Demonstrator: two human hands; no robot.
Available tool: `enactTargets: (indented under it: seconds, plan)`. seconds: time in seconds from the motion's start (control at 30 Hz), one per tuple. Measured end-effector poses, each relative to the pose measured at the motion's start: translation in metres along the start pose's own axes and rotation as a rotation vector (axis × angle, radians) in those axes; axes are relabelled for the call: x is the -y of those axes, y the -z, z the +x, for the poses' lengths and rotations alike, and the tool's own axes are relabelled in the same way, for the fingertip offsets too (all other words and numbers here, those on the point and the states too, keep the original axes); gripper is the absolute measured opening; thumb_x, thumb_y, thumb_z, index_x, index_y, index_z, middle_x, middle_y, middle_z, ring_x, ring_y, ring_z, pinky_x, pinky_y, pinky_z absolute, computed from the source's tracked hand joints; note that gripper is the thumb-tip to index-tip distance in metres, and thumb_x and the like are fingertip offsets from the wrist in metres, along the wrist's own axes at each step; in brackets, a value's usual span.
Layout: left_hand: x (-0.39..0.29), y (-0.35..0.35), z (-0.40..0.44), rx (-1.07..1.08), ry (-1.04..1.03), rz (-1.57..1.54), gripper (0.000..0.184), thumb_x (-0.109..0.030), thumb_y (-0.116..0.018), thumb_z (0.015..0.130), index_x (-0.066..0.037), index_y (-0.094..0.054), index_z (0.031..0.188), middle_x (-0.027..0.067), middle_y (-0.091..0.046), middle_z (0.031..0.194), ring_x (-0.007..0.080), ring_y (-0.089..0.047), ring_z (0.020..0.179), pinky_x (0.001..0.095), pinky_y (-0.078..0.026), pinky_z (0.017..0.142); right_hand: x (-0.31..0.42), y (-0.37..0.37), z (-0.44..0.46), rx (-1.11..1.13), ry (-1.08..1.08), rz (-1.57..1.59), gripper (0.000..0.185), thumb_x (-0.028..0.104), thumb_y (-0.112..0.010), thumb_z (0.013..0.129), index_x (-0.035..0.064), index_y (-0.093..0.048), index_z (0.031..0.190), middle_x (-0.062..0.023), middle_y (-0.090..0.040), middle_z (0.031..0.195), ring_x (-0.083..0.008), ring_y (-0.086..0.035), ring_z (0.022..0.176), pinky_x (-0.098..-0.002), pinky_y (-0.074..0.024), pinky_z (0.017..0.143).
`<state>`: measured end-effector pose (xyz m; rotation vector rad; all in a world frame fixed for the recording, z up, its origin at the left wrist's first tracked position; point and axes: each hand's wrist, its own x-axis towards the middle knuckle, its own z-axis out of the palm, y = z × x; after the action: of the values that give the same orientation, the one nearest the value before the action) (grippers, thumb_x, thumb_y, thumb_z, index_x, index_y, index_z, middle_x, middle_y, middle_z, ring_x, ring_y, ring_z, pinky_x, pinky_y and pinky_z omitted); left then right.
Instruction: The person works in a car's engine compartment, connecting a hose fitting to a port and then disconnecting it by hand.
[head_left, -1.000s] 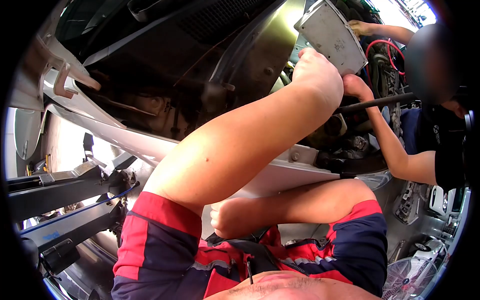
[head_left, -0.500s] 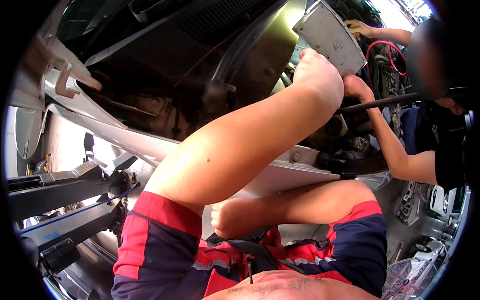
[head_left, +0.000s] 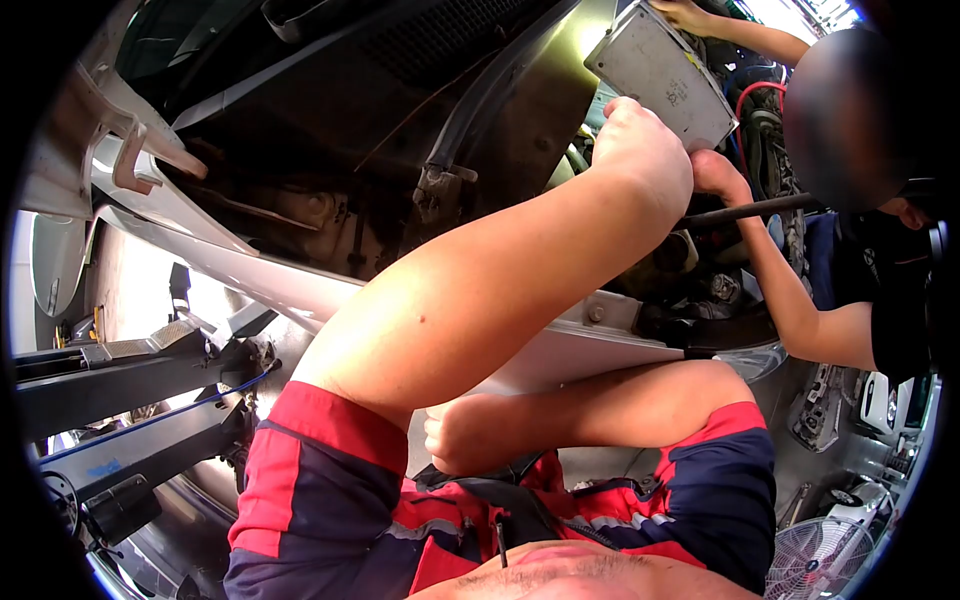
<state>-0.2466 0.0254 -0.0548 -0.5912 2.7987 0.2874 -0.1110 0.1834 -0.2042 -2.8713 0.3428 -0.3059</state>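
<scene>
A pale flat panel (head_left: pixel 663 75) is tilted over the open engine bay (head_left: pixel 700 265) of a white car (head_left: pixel 540 360), near the top of the view. The person's left hand (head_left: pixel 640 140) is at the panel's lower left edge, the bare arm stretched up to it across the car. The fingers are bent and partly hidden by the back of the hand, so I cannot tell whether they are clamped on the panel. The right hand (head_left: pixel 465 435) is well below the panel, in front of the person's torso, with its fingers folded in; whether it holds anything cannot be seen. The two hands are well apart.

To the right of the panel is a co-worker (head_left: pixel 900 290) in a dark top. One of the co-worker's hands (head_left: pixel 685 16) is at the panel's upper edge, and the other (head_left: pixel 718 175) is closed by its lower corner. A red hose (head_left: pixel 762 88) curves just right of the panel, and a dark rod (head_left: pixel 765 207) runs below it, slanting up to the right. Bright light shows at the panel's upper left. Far below and right of it is a round fan (head_left: pixel 820 558); far below and left are dark lift arms (head_left: pixel 110 388).
</scene>
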Motion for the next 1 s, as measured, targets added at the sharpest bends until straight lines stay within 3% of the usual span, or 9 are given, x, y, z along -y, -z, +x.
enactTargets:
  seconds: [0.4,0.5,0.6,0.93,1.0]
  plan:
    - [0.0,-0.007,0.006,-0.023,0.004,0.035,0.04,-0.032,-0.067,0.09,-0.016,-0.07,0.127,0.0065,-0.067,0.129,0.0266,-0.056,0.127,0.0505,-0.035,0.105,-0.001,0.004,0.0,0.025,0.004,-0.007,0.016,0.022,-0.061,0.079,0.0126,-0.071,0.069,-0.0032,-0.068,0.073,-0.0228,-0.065,0.075,-0.0366,-0.0453,0.073]
    - [-0.001,-0.005,-0.001,-0.102,0.08,-0.063,0.032,-0.025,-0.056,0.097,-0.012,-0.069,0.123,0.0095,-0.068,0.117,0.0276,-0.065,0.109,0.038,-0.054,0.089,0.0,0.004,0.0,0.022,0.002,-0.01,0.016,0.022,-0.061,0.079,0.0127,-0.071,0.07,-0.0031,-0.069,0.073,-0.0227,-0.065,0.075,-0.0365,-0.0454,0.073]
    - [0.003,-0.007,0.002,-0.057,-0.025,0.012,0.033,-0.023,-0.057,0.095,-0.013,-0.069,0.124,0.0083,-0.069,0.117,0.027,-0.065,0.11,0.0379,-0.054,0.089,0.001,0.0,0.001,0.017,-0.001,-0.002,0.017,0.022,-0.061,0.079,0.0128,-0.071,0.07,-0.0028,-0.069,0.074,-0.0225,-0.065,0.076,-0.0365,-0.0454,0.073]
    - [0.001,-0.011,0.006,-0.141,-0.009,0.118,0.029,-0.023,-0.058,0.094,-0.013,-0.073,0.116,0.0058,-0.071,0.11,0.0257,-0.067,0.103,0.0386,-0.055,0.083,-0.001,0.006,0.0,0.047,0.002,-0.004,0.017,0.023,-0.06,0.081,0.0133,-0.071,0.072,-0.0024,-0.069,0.076,-0.022,-0.066,0.078,-0.0364,-0.045,0.075]
    - [0.0,-0.012,0.006,-0.148,-0.018,0.133,0.028,-0.023,-0.058,0.094,-0.013,-0.074,0.115,0.0054,-0.071,0.108,0.0252,-0.067,0.102,0.0385,-0.055,0.081,-0.002,0.003,-0.001,-0.031,0.015,0.01,0.015,0.021,-0.062,0.075,0.0106,-0.066,0.066,-0.0035,-0.065,0.071,-0.022,-0.064,0.073,-0.0374,-0.0482,0.071]
